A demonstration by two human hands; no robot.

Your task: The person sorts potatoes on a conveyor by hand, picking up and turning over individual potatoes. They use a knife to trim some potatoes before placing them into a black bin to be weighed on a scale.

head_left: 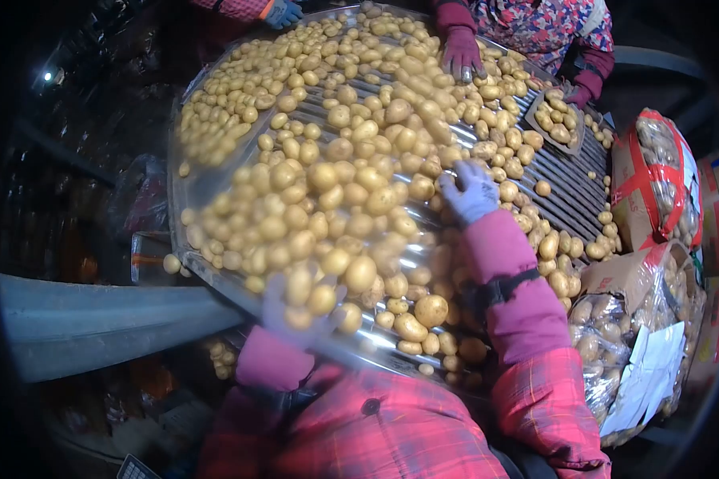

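Observation:
Loose yellow potatoes (375,199) are spread thickly over a round slatted metal table (571,188) in front of me. My right hand (473,193), in a pale purple glove, rests among them near the middle. Its thumb and fingers are apart, and I see nothing gripped. My left hand (315,321), in a similar glove, is at the near left edge, up against several potatoes. Potatoes and a hazy blur hide its fingers, so whether it grips any cannot be made out.
Across the table, a co-worker's gloved hand (463,56) touches potatoes, beside a tray of potatoes (557,120). Another person's blue glove (283,13) is at the far left. Filled potato bags (661,180) stand at right. A grey metal beam (112,319) meets the left edge.

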